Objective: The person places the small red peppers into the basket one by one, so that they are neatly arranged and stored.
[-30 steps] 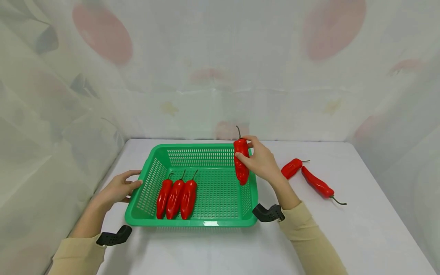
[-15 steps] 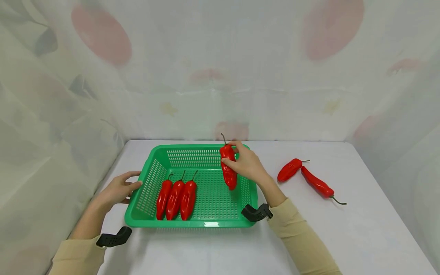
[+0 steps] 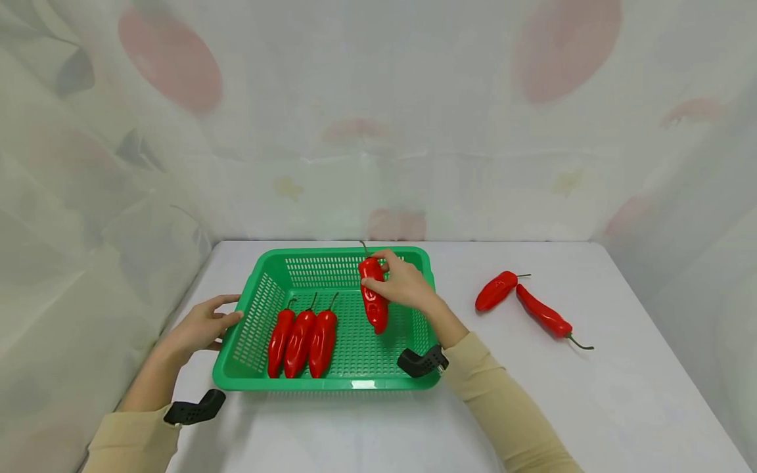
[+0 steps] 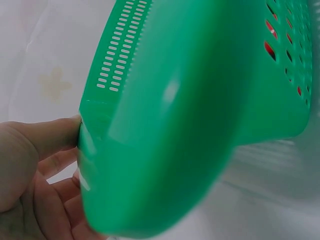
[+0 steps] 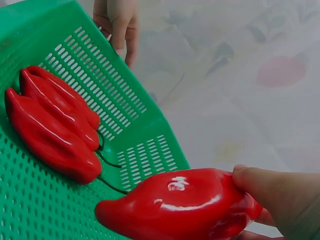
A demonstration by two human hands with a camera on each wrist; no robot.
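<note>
Note the red chili pepper (image 3: 374, 299), pinched by fingers of right hand (image 3: 405, 284), shifted leftward over green basket (image 3: 284, 384), hence closer to three peppers (image 3: 299, 343) inside. Note also left hand (image 3: 202, 326) gripping its rim, and two peppers (image 3: 495, 291) on tabletop (image 3: 591, 401).

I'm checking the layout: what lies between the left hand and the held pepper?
Head view: the basket's left wall, three peppers, then a bare stretch of basket floor.

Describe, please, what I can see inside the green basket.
In the green basket, three red peppers lie side by side. The right hand holds another pepper above its floor, hiding part of it.
</note>
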